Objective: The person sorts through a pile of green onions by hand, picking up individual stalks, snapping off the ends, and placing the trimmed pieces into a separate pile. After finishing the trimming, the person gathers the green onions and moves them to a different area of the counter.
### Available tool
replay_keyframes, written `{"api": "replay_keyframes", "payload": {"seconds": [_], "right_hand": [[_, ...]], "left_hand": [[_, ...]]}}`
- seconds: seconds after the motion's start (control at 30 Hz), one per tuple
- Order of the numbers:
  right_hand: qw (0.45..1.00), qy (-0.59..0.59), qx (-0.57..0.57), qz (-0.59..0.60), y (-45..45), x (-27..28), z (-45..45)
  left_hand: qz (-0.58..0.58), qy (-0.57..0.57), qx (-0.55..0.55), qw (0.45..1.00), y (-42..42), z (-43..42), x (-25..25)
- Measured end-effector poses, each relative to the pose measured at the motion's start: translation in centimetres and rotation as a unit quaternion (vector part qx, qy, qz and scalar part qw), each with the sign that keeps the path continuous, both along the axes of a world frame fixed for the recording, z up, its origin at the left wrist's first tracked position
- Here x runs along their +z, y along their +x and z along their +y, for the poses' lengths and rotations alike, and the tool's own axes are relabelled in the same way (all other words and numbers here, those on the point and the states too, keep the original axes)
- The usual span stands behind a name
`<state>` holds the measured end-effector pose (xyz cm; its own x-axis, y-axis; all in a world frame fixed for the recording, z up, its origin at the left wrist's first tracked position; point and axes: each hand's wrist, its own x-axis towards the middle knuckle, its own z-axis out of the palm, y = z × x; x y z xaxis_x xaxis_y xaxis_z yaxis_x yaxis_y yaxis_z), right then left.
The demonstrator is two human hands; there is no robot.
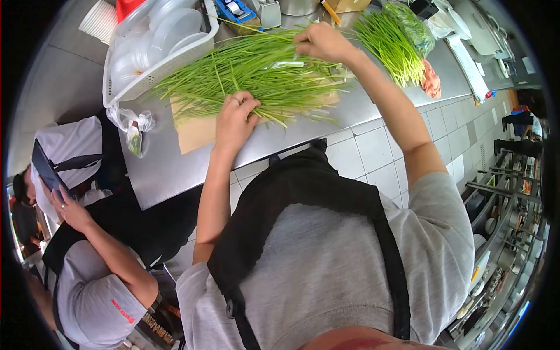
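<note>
A loose heap of long green garlic chives [233,73] lies spread over a sheet of brown paper [195,131] on the steel table. My left hand [236,119] rests at the near edge of the heap, its fingers curled down on several stalks. Over the far right side of the heap, my right hand [322,44] is closed in a pinch at the chives; its fingertips partly hide what they grip. A pale strip [284,65] shows among the stalks between the two hands.
A white basket [146,84] of clear plastic lids stands at the back left, near a small knotted bag [134,140]. Another chive bunch [394,49] lies to the right beside a pink cloth [431,80]. At left, a person [99,280] holds a tablet [49,172].
</note>
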<state>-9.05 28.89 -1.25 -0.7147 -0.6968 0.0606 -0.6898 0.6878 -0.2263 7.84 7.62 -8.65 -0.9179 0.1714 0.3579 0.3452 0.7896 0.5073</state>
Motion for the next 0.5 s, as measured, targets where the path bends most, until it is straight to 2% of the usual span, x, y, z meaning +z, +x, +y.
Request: {"api": "replay_keyframes", "payload": {"seconds": [0.1, 0.17, 0.2, 0.27, 0.3, 0.37, 0.43, 0.5], "right_hand": [[0.998, 0.048, -0.036, 0.017, -0.7, 0.5, 0.4], [0.986, 0.082, -0.059, 0.132, -1.5, -0.1, 0.9], [0.986, 0.083, -0.058, 0.133, -1.4, 0.2, 1.0], [0.982, 0.019, 0.016, 0.187, -0.8, 0.4, 1.2], [0.982, 0.02, 0.016, 0.187, -0.2, 0.6, 1.0], [0.994, 0.081, 0.075, 0.015, 1.6, 1.2, 0.5], [0.992, 0.072, 0.096, 0.028, 3.2, -0.1, 0.8], [0.99, 0.137, 0.029, 0.034, 3.8, -1.7, 1.1]], "left_hand": [[0.006, -0.01, -0.001, 1.0, 0.2, 0.1, 0.1], [0.035, -0.032, 0.027, 0.998, 0.2, 0.7, 1.3], [0.036, -0.031, 0.028, 0.998, -0.1, 0.7, 1.7], [0.037, -0.091, 0.044, 0.994, -0.7, 0.7, 2.2], [0.037, -0.091, 0.044, 0.994, -1.0, 0.6, 2.4], [-0.001, -0.123, 0.032, 0.992, -1.6, 0.1, 2.7], [-0.007, -0.127, 0.024, 0.992, -1.8, 0.0, 2.7], [-0.013, -0.131, 0.016, 0.991, -2.0, 0.1, 2.6]]}}
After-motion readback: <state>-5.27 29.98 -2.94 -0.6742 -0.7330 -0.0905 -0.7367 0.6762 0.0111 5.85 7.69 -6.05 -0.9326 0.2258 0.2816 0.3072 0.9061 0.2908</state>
